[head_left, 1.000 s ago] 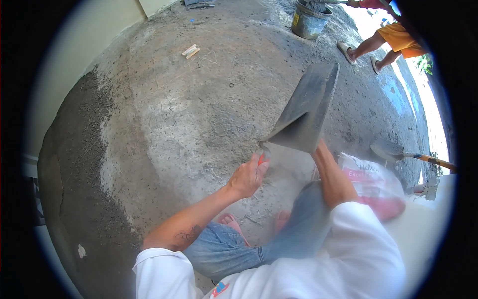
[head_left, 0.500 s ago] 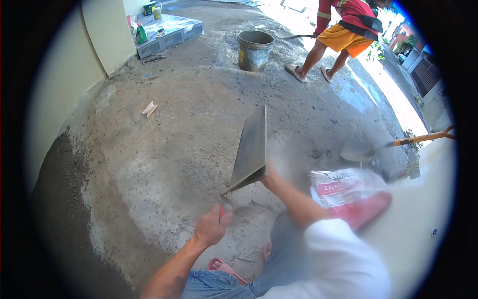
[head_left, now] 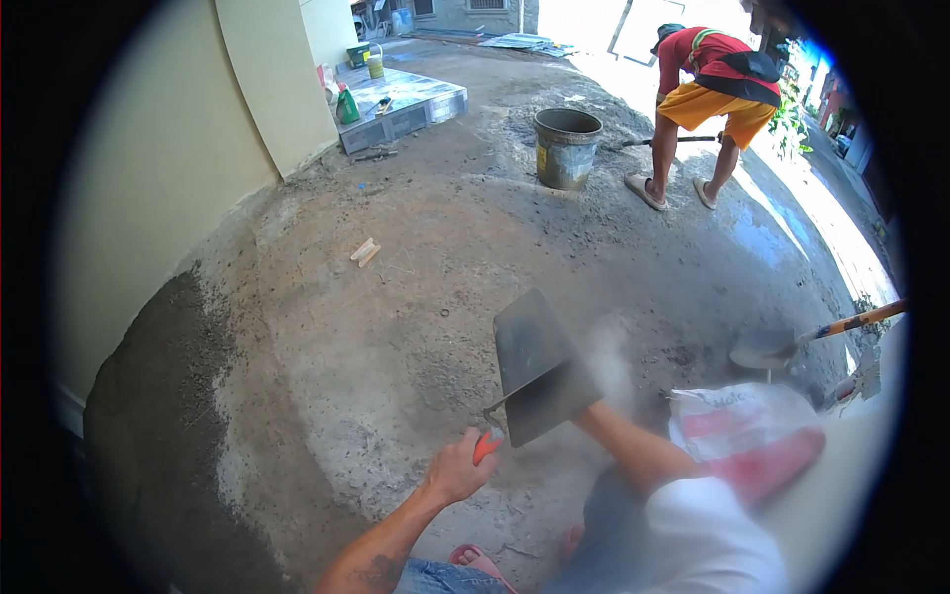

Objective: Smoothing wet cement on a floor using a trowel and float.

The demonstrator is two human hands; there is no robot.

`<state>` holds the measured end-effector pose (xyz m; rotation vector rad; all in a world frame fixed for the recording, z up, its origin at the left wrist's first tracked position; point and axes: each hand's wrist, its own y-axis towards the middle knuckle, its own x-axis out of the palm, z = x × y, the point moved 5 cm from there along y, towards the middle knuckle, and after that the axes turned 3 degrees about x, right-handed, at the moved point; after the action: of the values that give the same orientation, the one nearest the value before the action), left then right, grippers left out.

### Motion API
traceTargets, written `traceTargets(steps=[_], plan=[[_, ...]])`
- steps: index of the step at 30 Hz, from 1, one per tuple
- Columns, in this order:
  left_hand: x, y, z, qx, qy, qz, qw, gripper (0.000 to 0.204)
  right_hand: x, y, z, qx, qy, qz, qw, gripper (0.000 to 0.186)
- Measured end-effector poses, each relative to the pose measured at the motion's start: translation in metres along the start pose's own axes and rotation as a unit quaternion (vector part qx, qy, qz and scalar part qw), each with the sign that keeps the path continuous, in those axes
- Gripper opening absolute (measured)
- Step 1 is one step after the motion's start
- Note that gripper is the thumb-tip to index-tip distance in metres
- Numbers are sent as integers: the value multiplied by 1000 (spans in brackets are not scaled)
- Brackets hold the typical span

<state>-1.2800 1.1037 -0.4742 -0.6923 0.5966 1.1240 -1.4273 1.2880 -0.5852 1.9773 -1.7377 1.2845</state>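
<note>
Gripping tool (head_left: 486,446), left hand (head_left: 458,471) curled — right hand hidden behind panel (head_left: 539,368)

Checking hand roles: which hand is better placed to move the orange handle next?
Left hand, probably: it grips the orange handle; the right forearm runs behind the board, its grip hidden.

board (head_left: 532,339): smooth, matt | tool handle (head_left: 486,446): plastic-looking | ground (head_left: 465,243): rough, gritty | platform (head_left: 424,95): glossy, tile-like

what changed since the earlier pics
The dark board has turned, its far end now leaning left. The shovel held by the co-worker has gone from over the bucket to low beside it. The left hand still grips the red-handled tool. The bag stayed put.
</note>
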Motion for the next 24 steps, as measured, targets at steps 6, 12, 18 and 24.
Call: traceTargets(steps=[6,12,18,24], plan=[[14,12,-35,-4,-81,96,992,35,4,-4,22,37,10,11,999,27],[16,18,-66,-46,-156,143,976,26,12,11,33,100,14,28,995,26],[13,25,-58,-86,-210,123,966,34,-40,-24,22,144,60,158,975,19],[26,27,-57,-101,-277,100,950,25,-48,-30,18,145,36,214,965,24]])
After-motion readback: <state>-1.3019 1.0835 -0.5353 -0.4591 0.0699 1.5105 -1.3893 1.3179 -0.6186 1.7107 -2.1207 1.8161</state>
